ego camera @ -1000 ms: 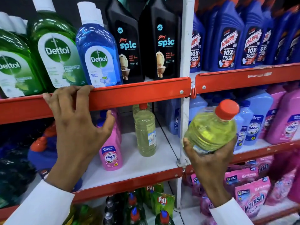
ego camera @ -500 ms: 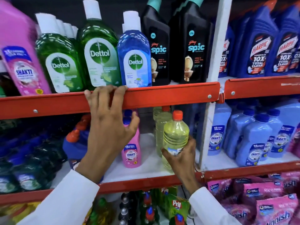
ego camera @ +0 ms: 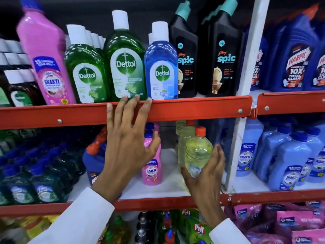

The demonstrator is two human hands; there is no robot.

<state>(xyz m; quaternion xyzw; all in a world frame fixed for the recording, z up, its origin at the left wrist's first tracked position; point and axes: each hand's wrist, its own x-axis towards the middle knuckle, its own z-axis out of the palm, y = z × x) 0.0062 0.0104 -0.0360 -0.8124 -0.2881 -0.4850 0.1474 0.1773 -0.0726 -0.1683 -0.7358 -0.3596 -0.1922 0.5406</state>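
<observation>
A clear bottle of yellow liquid with an orange cap (ego camera: 198, 152) stands upright on the middle shelf (ego camera: 168, 188), in front of two similar bottles. My right hand (ego camera: 204, 176) cups its lower part: the thumb touches the label on the left, and the fingers reach up along its right side, nearly straight and blurred. My left hand (ego camera: 126, 143) rests flat on the red front rail of the upper shelf (ego camera: 193, 110), fingers straight and spread, with the fingertips at the rail's top edge below the Dettol bottles.
Pink Shakti bottles (ego camera: 152, 166) stand just left of the yellow ones, partly behind my left hand. Green and blue Dettol bottles (ego camera: 125, 66) and black Spic bottles (ego camera: 224, 55) fill the upper shelf. A white upright post (ego camera: 244, 88) stands to the right, with blue bottles (ego camera: 288, 159) beyond it.
My right hand carried the yellow bottle leftward from in front of the post onto the middle shelf and stood it upright; its fingers have loosened. My left hand stayed on the rail.
</observation>
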